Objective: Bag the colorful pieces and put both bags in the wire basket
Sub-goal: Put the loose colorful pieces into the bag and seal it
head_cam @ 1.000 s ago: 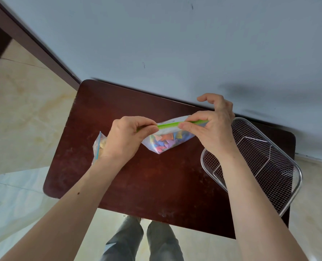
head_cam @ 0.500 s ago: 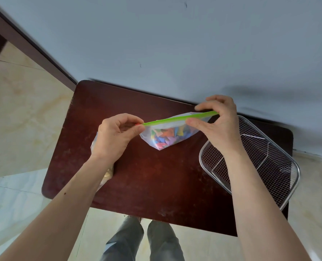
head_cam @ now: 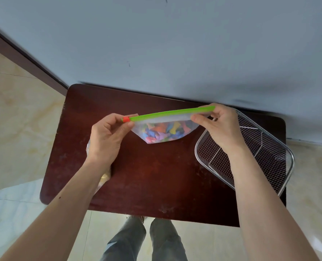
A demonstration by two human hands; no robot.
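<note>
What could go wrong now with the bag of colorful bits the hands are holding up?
The green-zip bag hangs in the air, held only by pinches from the left hand and right hand; a slip could drop it onto the table. The second bag lies half hidden under the left arm near the table's edge, so that arm might nudge it off.
</note>
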